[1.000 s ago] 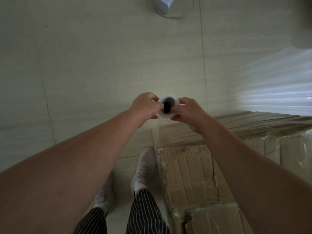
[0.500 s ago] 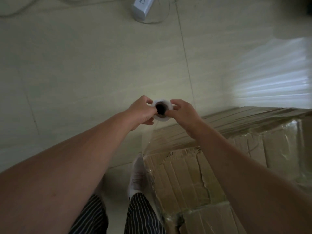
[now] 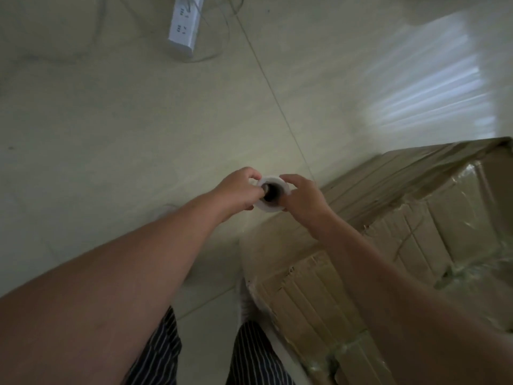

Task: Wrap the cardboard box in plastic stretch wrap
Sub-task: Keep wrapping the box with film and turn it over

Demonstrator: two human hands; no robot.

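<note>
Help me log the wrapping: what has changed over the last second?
The left hand and right hand carried the stretch wrap roll onward round the cardboard box corner; the view swung, bringing the power strip further in. Nothing taken or let go: both hands grip the roll's end as before, and the box stayed put.

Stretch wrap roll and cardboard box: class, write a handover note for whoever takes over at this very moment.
Left hand grips the stretch wrap roll on its left side; right hand grips its right side.
The roll is seen end-on, held above the floor beside the cardboard box corner.
Done: wrinkled film already covers the box's top and near sides.
Left: probably more turns round the box, then tear off the film; how many layers are on, I cannot tell.
</note>
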